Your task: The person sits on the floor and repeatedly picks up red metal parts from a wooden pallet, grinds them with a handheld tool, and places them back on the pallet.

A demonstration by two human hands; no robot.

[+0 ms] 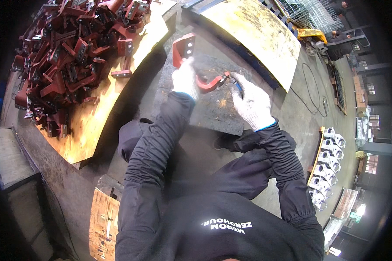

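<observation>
One red bracket [210,86] is being worked over the dark slab [213,118]: the left hand [185,80] is clamping its middle; the right hand [251,100] is pinching a small blue tool [238,86] at its right end. Left of the slab, more brackets [69,65] are lying heaped on a wooden board [111,98] — finished or waiting, one cannot tell. Right of the slab, silver parts [326,169] are standing over concrete floor [302,89].

The gloved left hand [185,79] grips a curved red bracket [209,87], the right hand [251,102] at its end.
</observation>
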